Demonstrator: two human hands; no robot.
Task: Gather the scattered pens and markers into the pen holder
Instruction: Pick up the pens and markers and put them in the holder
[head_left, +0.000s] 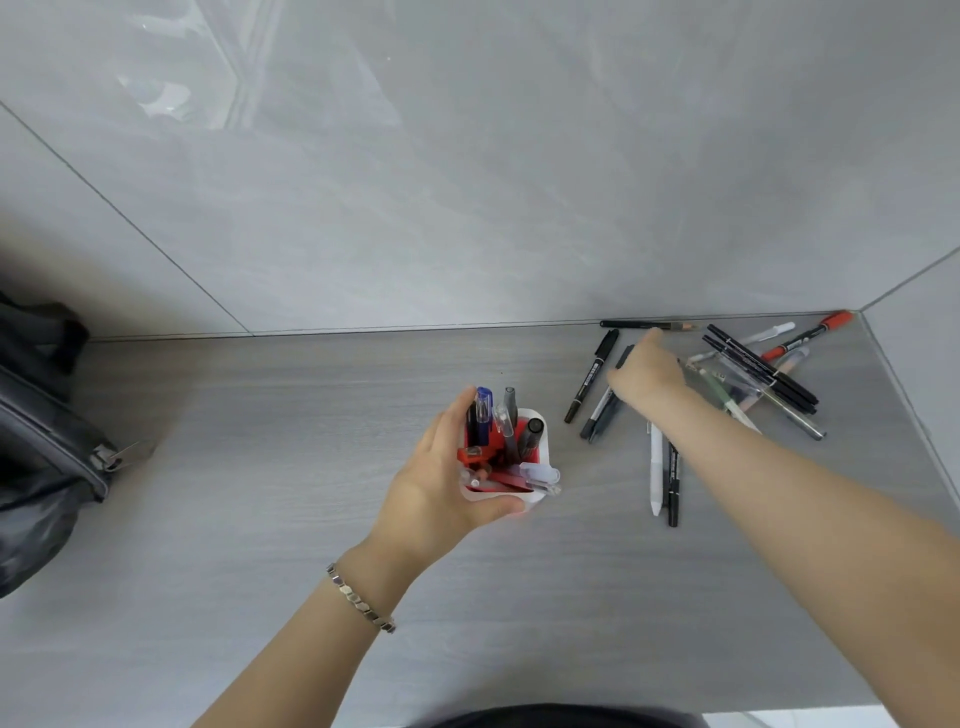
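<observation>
A white pen holder (537, 428) with a red inside stands mid-table, filled with several pens, one of them blue-capped (484, 410). My left hand (441, 483) wraps around its left and near side. My right hand (647, 379) lies over the scattered pens at the back right, fingers curled down onto a dark pen (602, 413); whether it grips that pen is hidden. A black marker (592, 382) lies just left of that hand. A white pen (656, 473) and a black pen (674, 488) lie beneath my forearm.
A pile of black markers (763, 371), a red-capped marker (810, 335) and a clear plastic box (737, 379) fill the back right corner. A thin dark pencil (649, 325) lies along the wall. A black bag (47, 436) sits at the left edge.
</observation>
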